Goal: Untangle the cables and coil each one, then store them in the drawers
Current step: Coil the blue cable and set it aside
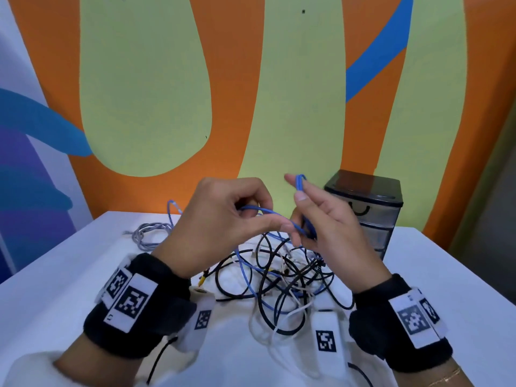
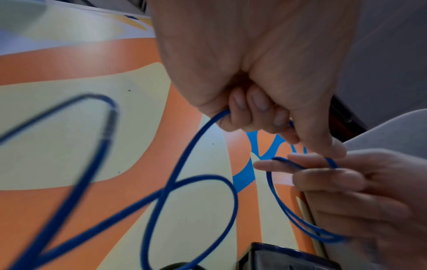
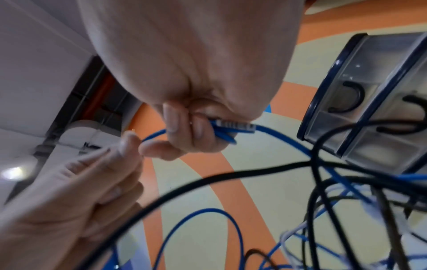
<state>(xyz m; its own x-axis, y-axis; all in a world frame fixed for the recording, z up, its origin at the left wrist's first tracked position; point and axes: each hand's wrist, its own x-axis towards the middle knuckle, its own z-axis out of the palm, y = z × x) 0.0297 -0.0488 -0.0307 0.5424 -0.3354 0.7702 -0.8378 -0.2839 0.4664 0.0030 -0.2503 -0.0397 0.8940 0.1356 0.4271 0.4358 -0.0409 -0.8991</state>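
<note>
I have the blue cable (image 1: 268, 213) up off the tabletop (image 1: 55, 289), strung between both hands above the tangled pile (image 1: 284, 277). My right hand (image 1: 332, 219) has its fingers (image 3: 172, 118) curled around a few small loops I have wound, and the right wrist view shows the clear plug (image 3: 235, 125) tucked against them with the cable running out on either side. My left hand (image 1: 220, 219) pinches the running length a little way along, fingers curled shut on it, feeding the next turn toward the right. The rest of the blue cable drops down into the pile, where it is threaded among black cables (image 1: 237, 286) and thin white cables (image 1: 290, 308); a grey cable (image 1: 148, 233) lies apart at the far left of the tabletop. The drawer unit (image 1: 368, 208) stands at the far right, its drawers closed as far as I can tell. My worry is the part still buried: I judge that if I keep winding and pulling, the blue line could cinch a knot around a black loop or drag the whole pile toward me. The loops in my right hand are few and loosely held, so a sharp tug from a snag could spring them open. I cannot tell how much length is still caught.
</note>
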